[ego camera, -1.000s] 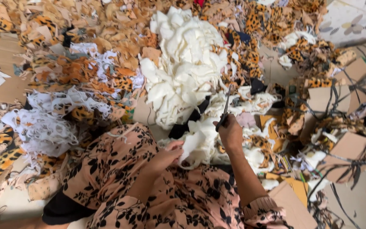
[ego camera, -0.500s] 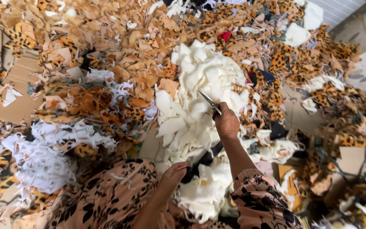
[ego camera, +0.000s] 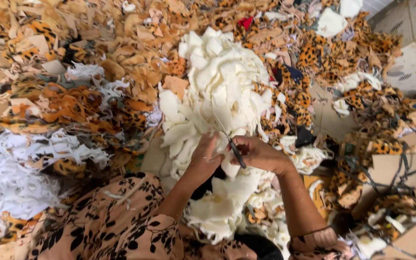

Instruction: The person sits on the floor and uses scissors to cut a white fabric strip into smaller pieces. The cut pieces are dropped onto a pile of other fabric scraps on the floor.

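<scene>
My right hand (ego camera: 261, 154) grips a pair of dark-handled scissors (ego camera: 231, 144), blades pointing up-left into a heap of cream fabric pieces (ego camera: 217, 86). My left hand (ego camera: 207, 156) pinches a cream fabric piece (ego camera: 229, 166) right beside the blades, the two hands almost touching. More cream pieces (ego camera: 222, 207) lie on my lap, below the hands. My sleeves and lap are covered in peach cloth with a black flower print (ego camera: 116, 221).
Leopard-print and tan fabric scraps (ego camera: 97, 62) are heaped all around. White lacy trimmings (ego camera: 20, 173) pile at the left. Brown cardboard pieces (ego camera: 391, 166) with black straps lie at the right, and a tiled floor (ego camera: 415, 62) shows at the top right.
My left hand has risen from my lap to meet the right hand at the scissors. The view has tilted, so the cream heap now sits higher and more central.
</scene>
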